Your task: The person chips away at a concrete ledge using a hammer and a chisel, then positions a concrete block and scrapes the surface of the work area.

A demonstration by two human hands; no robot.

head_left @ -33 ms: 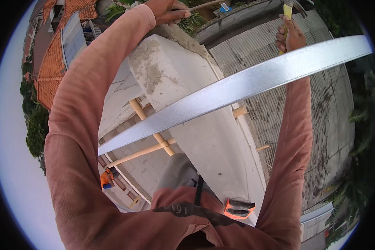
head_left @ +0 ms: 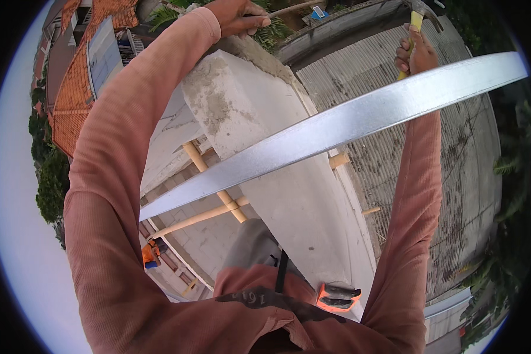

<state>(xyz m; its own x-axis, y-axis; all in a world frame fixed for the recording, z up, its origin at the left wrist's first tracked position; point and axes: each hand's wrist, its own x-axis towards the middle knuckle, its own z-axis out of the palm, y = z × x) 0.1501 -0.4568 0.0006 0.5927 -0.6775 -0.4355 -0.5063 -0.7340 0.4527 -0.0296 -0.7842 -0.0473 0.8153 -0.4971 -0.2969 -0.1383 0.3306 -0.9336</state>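
My right hand [head_left: 420,53] is wrapped around the yellow handle of a hammer [head_left: 416,20], raised at the upper right beyond a long silver metal bar. The hammer's metal head is at the top edge. At the top of the view my left hand [head_left: 242,17] is closed in a pinch over the far end of the wall; whatever its fingers hold is too small to make out. The shiny metal bar [head_left: 336,127] slants across above the white plastered wall [head_left: 295,194], between my arms, crossing in front of my right forearm.
An orange-and-black handle [head_left: 338,297] lies on the wall close to my body. Bamboo poles [head_left: 197,156] cross left of the wall, high above a paved floor. A corrugated roof [head_left: 454,177] lies below on the right. A person in orange [head_left: 150,255] is far below left.
My right hand and the hammer have shifted slightly right and a little down, with the hammer tilted more to the right. My left hand stays in place.
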